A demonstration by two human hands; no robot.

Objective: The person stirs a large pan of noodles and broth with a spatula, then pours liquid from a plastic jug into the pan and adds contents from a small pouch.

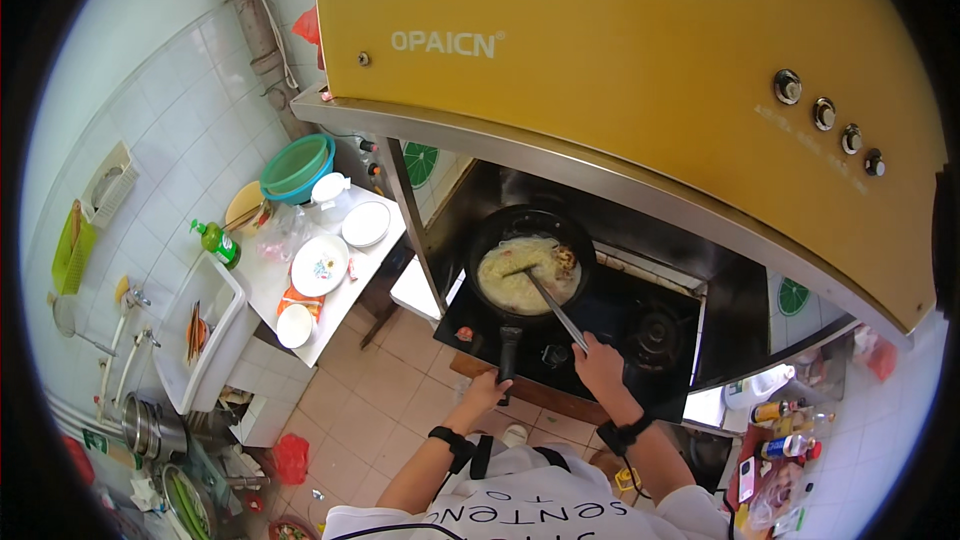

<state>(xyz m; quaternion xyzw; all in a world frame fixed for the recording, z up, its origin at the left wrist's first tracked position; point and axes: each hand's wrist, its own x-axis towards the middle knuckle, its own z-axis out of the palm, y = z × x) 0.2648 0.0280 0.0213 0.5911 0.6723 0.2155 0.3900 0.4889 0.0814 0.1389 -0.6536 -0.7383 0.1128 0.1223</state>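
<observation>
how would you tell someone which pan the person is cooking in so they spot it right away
Start at the big yellow range hood; directly under it lies a black gas stove. The frying pan sits on the stove's left burner, its handle gripped by the left hand, while the right hand holds a metal utensil in it. It is the only black pan there, filled with pale yellowish food.
</observation>
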